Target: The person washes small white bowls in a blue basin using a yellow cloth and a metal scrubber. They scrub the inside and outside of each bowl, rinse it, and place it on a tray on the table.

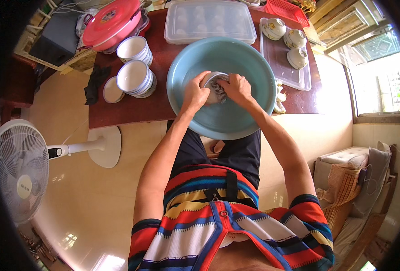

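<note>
A large blue-green plastic basin (220, 130) stands at the front edge of the dark red table. Over its middle, my left hand (196, 92) grips the left side of a white bowl (209, 77) tilted within the basin. Inside the bowl my right hand (238, 88) presses a grey metal scouring pad (218, 88), its fingers hooked over the rim. Left of the basin are two stacks of white bowls with blue rims, a back stack (132, 49) and a front stack (134, 77), with a single small bowl (113, 90) beside them. Several upturned bowls (296, 58) rest on a clear plastic tray at the right.
A lidded translucent container (210, 20) lies behind the basin. At the back left sits a pink lidded pot (111, 22); a black cloth (96, 83) hangs over the left edge. The clear tray (301, 79) is close on the right. A white fan (23, 176) stands left of the table.
</note>
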{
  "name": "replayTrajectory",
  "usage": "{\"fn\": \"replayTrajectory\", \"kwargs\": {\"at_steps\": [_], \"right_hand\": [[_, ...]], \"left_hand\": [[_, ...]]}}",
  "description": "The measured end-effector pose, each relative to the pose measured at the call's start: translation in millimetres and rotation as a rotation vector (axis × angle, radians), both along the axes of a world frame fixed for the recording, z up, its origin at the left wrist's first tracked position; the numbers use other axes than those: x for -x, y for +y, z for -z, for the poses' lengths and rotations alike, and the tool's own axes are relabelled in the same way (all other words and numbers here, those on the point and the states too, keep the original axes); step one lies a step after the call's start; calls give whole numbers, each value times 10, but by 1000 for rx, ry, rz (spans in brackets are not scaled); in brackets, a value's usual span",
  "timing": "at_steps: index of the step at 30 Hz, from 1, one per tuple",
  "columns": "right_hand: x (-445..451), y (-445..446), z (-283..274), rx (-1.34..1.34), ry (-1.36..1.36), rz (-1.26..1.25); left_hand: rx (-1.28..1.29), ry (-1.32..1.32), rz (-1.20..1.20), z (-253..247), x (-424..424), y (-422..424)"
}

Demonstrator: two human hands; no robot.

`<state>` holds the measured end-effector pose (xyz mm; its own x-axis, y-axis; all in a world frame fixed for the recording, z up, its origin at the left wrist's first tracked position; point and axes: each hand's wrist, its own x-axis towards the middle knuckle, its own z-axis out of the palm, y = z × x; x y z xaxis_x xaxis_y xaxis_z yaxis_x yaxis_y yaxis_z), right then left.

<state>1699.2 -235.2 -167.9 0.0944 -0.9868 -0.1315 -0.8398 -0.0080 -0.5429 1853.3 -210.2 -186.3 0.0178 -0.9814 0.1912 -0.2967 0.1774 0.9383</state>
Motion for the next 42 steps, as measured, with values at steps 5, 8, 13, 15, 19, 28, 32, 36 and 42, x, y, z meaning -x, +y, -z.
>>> {"fn": "replayTrajectory", "kwargs": {"at_steps": [5,8,13,15,19,28,32,36,42], "right_hand": [[-57,81,12,514,151,-356],[2,-12,54,303,53,-88],[68,-96,62,-408,-267,154],[69,-32,105,-108,-141,65],[58,78,105,588,111,-272],[-14,-45,273,197,-15,-81],[-35,-46,121,-204,-168,98],[9,42,141,469,41,-224],[-13,71,57,307,44,-198]], "left_hand": [[-385,-12,96,-263,70,102],[-271,153,79,-183,42,66],[-314,398,39,-228,14,56],[-118,96,17,-21,18,10],[-178,-112,36,-74,78,72],[-178,195,13,65,14,-22],[-193,174,-59,-84,7,22],[-152,-99,55,21,67,27],[-199,80,113,191,14,-13]]}}
